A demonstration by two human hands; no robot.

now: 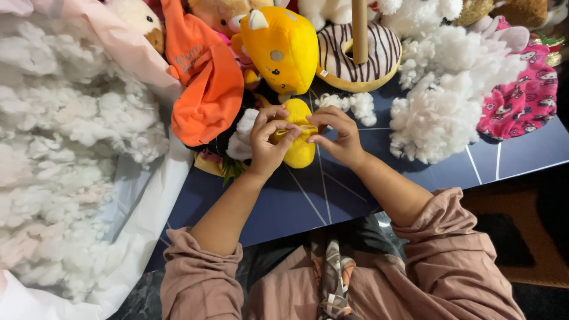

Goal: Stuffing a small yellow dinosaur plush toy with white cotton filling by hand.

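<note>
Your left hand (267, 142) and right hand (335, 135) are close together over the small yellow plush piece (299, 148), both pinching it at its upper edge: your left fingers curl round its left side, your right thumb and forefinger nip the rim from the right. The piece rests on the dark blue board (308, 201), near that board's middle, just in front of the crowd of toys.

Directly above your hands sits the yellow plush head (281, 47), nearly touching the piece you hold. To its left an orange fabric piece (204, 83) hangs down, its lower edge just beside your left knuckles, with a white tuft and dark plush tucked under it. To the right of the head stands the striped doughnut plush (358, 59) on a wooden post (359, 29). A small clump of stuffing (355, 105) lies just above your right hand, and a large heap of white stuffing (444, 101) lies well to the right, against a pink printed fabric (524, 95).

The open room is toward you: the board between your forearms and to the right of your right wrist is bare down to its near edge. On your left, the board's edge meets a white sheet carrying a big mass of stuffing (65, 148).
</note>
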